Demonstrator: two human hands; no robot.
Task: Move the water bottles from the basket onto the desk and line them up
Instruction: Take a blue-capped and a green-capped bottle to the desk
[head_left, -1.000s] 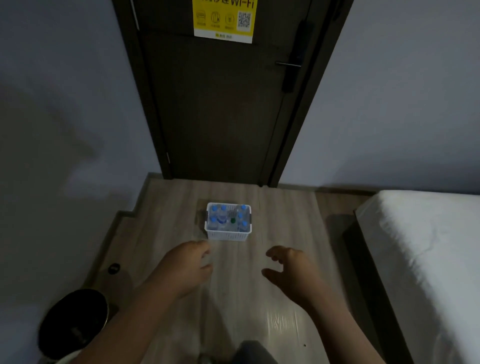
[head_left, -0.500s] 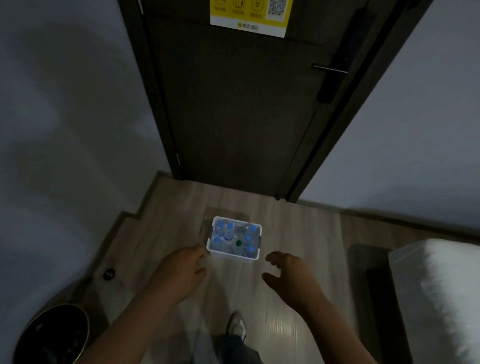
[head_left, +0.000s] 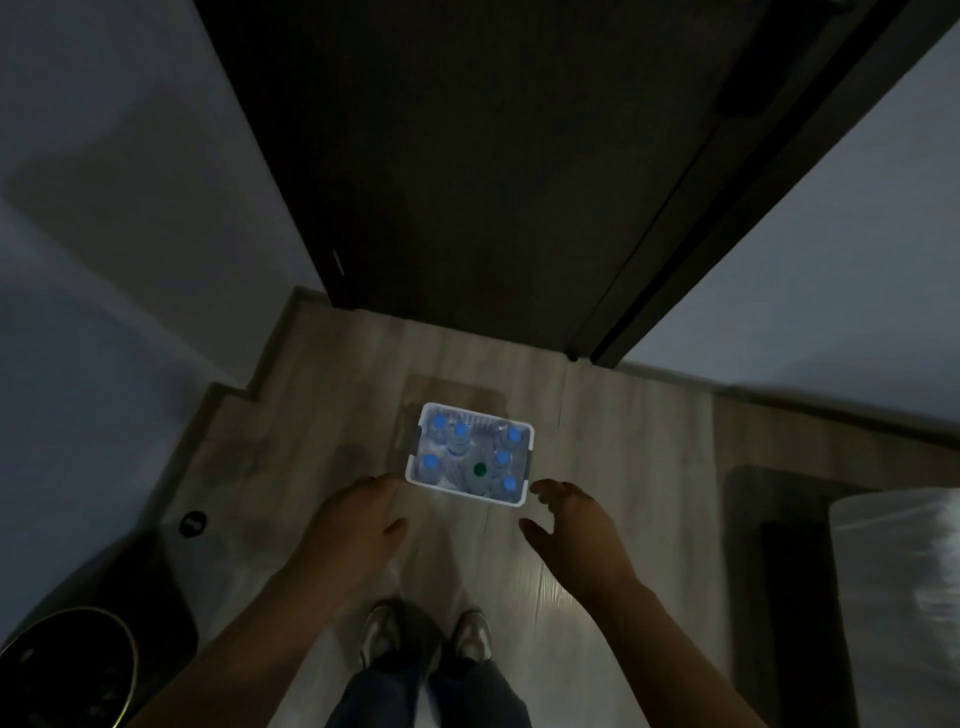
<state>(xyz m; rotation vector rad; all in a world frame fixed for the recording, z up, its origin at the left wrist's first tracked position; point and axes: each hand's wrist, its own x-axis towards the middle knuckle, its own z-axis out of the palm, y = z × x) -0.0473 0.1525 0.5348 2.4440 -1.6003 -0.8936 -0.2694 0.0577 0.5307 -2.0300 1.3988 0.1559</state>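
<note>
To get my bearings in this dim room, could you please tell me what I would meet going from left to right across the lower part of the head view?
A dark round bin → small black disc → left hand → white basket of water bottles → right hand → white bed.

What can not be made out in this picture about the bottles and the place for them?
Desk: outside the head view's frame.
Water bottles in the basket: dim and small; only caps show, exact count unsure.
Bin: cut by the lower left edge.
Left hand: contact with the basket unclear in the dark.
</note>
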